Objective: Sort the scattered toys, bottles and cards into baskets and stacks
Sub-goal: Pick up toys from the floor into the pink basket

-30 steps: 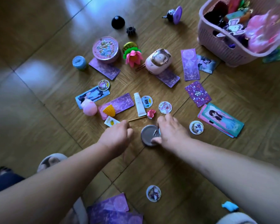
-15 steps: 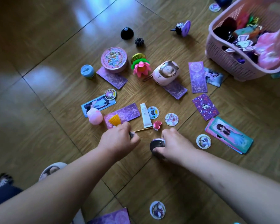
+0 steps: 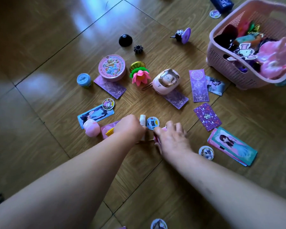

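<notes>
Left hand [image 3: 130,128] curls on the white tube [image 3: 142,120], seemingly pinching it; right hand [image 3: 172,138], just beside the tube, too blurred to call. Crowded fingers could knock the round badge [image 3: 152,123] next to it.

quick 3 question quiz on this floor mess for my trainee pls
1. True or false: the pink lotus toy stands on the floor, outside the pink basket.
2. What lies against the near edge of the round tin? A) a purple card B) a black dome C) a round badge
3. Fill in: the small jar left of the tin is ____.
Key: 1 true; 2 A; 3 blue.
</notes>
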Demonstrator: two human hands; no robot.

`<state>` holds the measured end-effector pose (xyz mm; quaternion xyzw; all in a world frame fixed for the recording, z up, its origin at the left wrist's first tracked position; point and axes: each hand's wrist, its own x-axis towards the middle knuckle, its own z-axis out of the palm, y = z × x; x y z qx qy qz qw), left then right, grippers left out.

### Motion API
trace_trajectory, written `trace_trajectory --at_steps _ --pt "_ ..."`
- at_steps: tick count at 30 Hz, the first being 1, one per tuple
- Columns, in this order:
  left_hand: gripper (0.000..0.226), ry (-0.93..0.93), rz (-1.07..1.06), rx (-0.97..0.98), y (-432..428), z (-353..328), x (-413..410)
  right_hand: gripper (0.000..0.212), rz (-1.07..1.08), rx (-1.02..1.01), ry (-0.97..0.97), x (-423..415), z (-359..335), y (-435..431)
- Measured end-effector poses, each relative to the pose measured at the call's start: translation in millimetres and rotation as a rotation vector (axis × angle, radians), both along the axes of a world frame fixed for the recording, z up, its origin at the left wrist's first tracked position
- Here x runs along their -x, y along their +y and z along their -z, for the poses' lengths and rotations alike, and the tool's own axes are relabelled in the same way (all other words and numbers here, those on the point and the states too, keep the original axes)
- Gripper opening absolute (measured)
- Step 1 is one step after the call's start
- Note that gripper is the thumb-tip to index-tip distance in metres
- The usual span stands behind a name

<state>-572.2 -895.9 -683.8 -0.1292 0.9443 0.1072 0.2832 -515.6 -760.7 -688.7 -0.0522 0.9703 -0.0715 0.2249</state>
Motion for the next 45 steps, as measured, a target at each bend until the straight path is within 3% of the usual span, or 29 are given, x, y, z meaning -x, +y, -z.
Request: trace_trajectory --at_steps 5,9,12,14,16,19,23,27,29,32,34,38,45 --pt "0.034 0.037 -0.249 -0.235 -14 -9 -3 0.032 -0.053 0.043 0.018 -4 0 11" --pt "0.025 -0.063 -0.628 -0.956 12 -34 11 0.017 0.218 0.489 0.144 22 -20 53" --pt "0.014 -0.162 -0.761 -1.244 54 -61 40 0.015 0.453 0.715 0.318 61 -54 95" --pt "0.009 -0.217 -0.735 -1.332 90 -77 65 0.019 0.446 0.627 0.455 87 -82 129" --pt "0.014 -0.274 -0.698 -1.352 126 -92 86 0.023 0.374 0.388 0.576 109 -106 160" --pt "0.016 -0.332 -0.653 -1.352 182 -108 115 0.026 0.449 0.17 0.623 141 -136 202" --pt "0.014 -0.357 -0.681 -1.455 245 -129 147 0.033 0.71 0.24 0.552 179 -145 246" --pt "0.021 -0.41 -0.68 -1.617 267 -139 166 0.074 0.811 0.395 0.416 192 -144 261" --pt "0.022 -0.412 -0.644 -1.612 264 -139 167 0.066 0.806 0.4 0.398 190 -141 263" --pt "0.031 -0.359 -0.631 -1.546 247 -136 160 0.038 0.715 0.262 0.446 182 -138 261" --pt "0.035 -0.299 -0.602 -1.499 226 -130 149 0.03 0.658 0.173 0.508 173 -136 255" --pt "0.007 -0.119 -0.613 -1.366 156 -110 118 0.029 0.459 0.161 0.726 153 -130 222" --pt "0.019 0.078 -0.559 -0.933 -6 -73 58 0.012 -0.127 0.456 0.202 92 -72 67"
